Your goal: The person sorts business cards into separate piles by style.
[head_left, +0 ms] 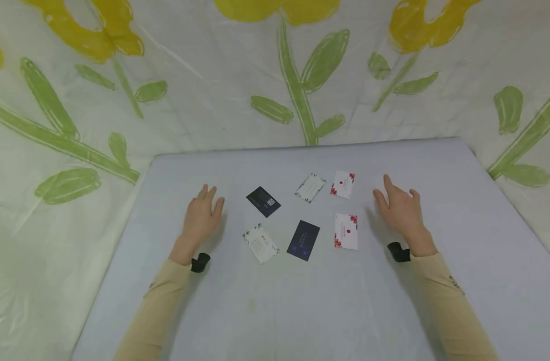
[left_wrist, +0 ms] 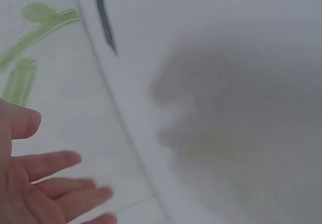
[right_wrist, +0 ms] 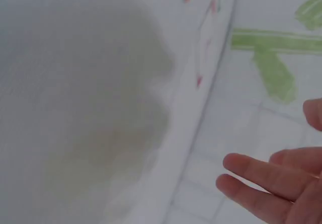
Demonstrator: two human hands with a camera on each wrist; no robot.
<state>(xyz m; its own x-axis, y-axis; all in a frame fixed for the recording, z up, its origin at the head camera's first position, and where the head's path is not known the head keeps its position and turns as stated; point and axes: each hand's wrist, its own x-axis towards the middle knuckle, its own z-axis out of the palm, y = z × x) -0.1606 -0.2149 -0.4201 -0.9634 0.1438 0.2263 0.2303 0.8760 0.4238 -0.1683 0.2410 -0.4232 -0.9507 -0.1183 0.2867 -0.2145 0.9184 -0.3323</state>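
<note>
Head view: left hand (head_left: 201, 216), right hand (head_left: 401, 208), both relaxed and holding nothing; between them on the table (head_left: 324, 311), two dark cards (head_left: 263, 202), two leaf-edged cards (head_left: 311, 187), two red-flowered cards (head_left: 346, 231). Left wrist view: left hand loose, one of the dark cards beyond. Right wrist view: right hand loose.

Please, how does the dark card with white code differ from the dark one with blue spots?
In the head view, the code card slants down rightward; the spotted card, down leftward. The code card lies nearer the left hand than the spotted card. Both lie flat on the table.
</note>
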